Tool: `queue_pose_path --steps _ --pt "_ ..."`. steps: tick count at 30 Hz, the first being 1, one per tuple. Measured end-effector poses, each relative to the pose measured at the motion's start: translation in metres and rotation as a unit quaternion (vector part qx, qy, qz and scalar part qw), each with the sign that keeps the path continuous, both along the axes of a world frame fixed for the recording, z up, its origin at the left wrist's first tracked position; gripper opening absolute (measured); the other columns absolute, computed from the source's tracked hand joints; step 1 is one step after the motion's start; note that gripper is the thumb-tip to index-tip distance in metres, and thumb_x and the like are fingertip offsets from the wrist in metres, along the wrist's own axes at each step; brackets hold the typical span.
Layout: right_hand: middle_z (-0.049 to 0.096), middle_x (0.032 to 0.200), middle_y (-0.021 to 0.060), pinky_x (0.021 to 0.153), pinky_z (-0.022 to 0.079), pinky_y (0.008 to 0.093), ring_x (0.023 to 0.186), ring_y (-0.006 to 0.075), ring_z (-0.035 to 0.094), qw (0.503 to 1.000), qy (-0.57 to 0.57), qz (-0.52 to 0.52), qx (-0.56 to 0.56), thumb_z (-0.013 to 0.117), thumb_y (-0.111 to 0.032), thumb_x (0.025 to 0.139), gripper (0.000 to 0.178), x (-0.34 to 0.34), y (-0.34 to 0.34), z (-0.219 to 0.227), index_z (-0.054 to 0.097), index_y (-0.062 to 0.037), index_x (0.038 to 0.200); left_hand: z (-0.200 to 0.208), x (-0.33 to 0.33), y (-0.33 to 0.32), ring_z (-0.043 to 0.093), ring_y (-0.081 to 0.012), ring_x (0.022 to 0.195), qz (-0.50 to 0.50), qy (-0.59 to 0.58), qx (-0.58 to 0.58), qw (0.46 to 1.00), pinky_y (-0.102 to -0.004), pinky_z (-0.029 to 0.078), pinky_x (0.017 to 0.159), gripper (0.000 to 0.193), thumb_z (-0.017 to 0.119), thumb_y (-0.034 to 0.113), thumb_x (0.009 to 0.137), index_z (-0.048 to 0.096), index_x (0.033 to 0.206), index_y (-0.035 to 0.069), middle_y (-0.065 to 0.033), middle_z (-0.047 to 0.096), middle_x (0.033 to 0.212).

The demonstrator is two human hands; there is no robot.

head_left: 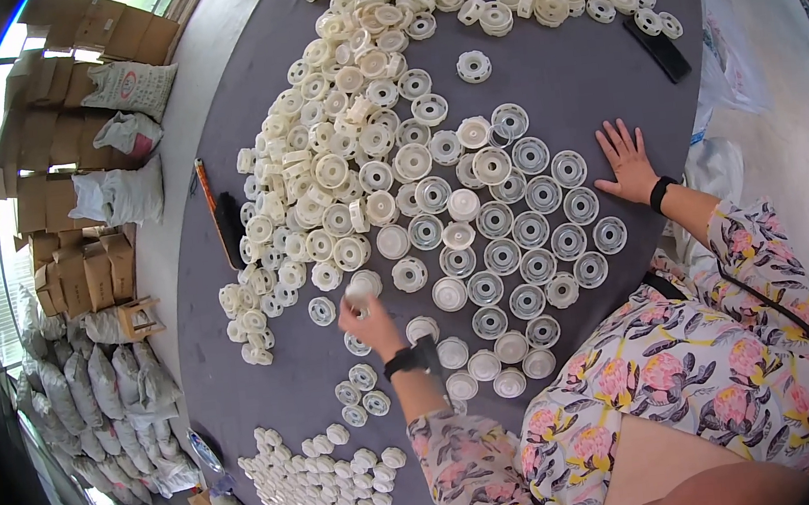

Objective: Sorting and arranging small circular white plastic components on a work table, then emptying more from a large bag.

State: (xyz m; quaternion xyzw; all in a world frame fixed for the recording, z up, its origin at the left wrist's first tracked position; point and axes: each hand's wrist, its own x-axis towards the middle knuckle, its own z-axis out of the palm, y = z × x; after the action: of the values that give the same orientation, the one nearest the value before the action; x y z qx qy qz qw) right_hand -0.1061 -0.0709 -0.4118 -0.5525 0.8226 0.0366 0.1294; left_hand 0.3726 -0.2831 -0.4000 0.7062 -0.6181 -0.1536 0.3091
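My left hand (369,327) is closed on a round white plastic cap (363,283), its fingers curled at the rim and partly hiding it. A pale ring-shaped wheel part (322,310) lies flat just left of that hand. My right hand (626,168) rests on the dark grey table (563,68) with fingers spread, holding nothing. Between the hands, clear ring-shaped wheel parts (537,266) lie in staggered rows. Several white capped discs (484,364) sit near my body. A heap of cream wheel parts (349,101) stretches along the far side and left.
Small white knobbed pieces (325,483) cover the table's lower left. A brush (223,217) lies at the left edge, and a black phone (661,50) at the far right. Beyond the table, cardboard boxes (48,142) and filled sacks (104,393) are stacked.
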Motion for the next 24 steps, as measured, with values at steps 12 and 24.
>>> queue_pose_path --steps 12,24 --pt "0.011 0.152 0.0156 0.109 0.003 0.0589 0.141 0.0359 0.003 1.0 0.02 0.0 -0.007 0.057 -0.056 0.077 0.094 -0.005 0.004 -0.005 0.016 -0.0074 0.146 -0.005 0.053 -0.018 0.056 -0.0327 0.094 -0.067 -0.188 0.131 0.971 -0.0407 0.045 0.086 0.051 0.077 0.02 0.065 0.061 0.109 0.002 -0.0175 0.056 0.102" --pt "0.01 0.151 0.018 0.11 0.003 0.0578 0.14 0.0378 0.002 1.0 0.0 -0.007 0.009 0.056 -0.056 0.078 0.093 -0.003 -0.001 0.001 0.016 -0.0059 0.146 0.015 -0.164 0.017 0.056 -0.0317 0.096 -0.439 -0.038 -0.035 0.897 -0.041 0.045 0.082 0.036 0.07 0.013 0.073 0.059 0.106 0.005 -0.0131 0.06 0.105"
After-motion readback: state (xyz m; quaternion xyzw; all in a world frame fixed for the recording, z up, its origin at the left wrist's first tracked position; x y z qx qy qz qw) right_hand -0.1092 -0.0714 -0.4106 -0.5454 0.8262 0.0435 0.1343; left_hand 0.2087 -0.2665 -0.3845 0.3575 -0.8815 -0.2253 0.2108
